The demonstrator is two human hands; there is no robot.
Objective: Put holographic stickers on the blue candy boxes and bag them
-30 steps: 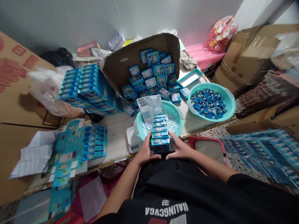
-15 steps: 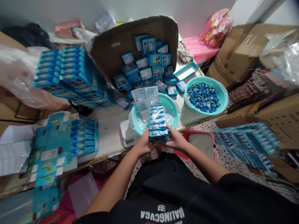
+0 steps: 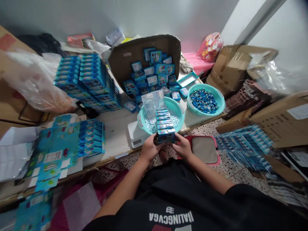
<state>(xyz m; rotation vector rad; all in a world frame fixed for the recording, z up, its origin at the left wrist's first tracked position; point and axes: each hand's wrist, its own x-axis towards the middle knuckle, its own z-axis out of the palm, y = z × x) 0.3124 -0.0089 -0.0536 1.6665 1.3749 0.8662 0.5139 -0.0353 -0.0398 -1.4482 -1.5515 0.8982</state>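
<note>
Between my hands is a row of small blue candy boxes (image 3: 165,128), gripped at its near end in front of my body. My left hand (image 3: 151,148) wraps round the left side, and my right hand (image 3: 181,147) closes on the right side. The far end of the row overlaps a turquoise basin (image 3: 180,125) of small pale pellets. In that basin leans a translucent plastic container (image 3: 154,102). A second turquoise basin (image 3: 220,106) to the right holds many blue and silver pieces (image 3: 204,101).
A cardboard carton (image 3: 120,61) lies behind, with blue boxes spilling out. Stacked blue boxes (image 3: 92,77) stand at the left, near flat printed cartons (image 3: 51,157). A white scale (image 3: 135,134) sits beside the pellet basin. Wrapped blue packs (image 3: 243,147) lie at right, below a brown cardboard box (image 3: 286,118).
The camera view has shifted, so the surroundings sit differently in the picture. The held row of boxes is tilted a little differently; both hands still grip it.
</note>
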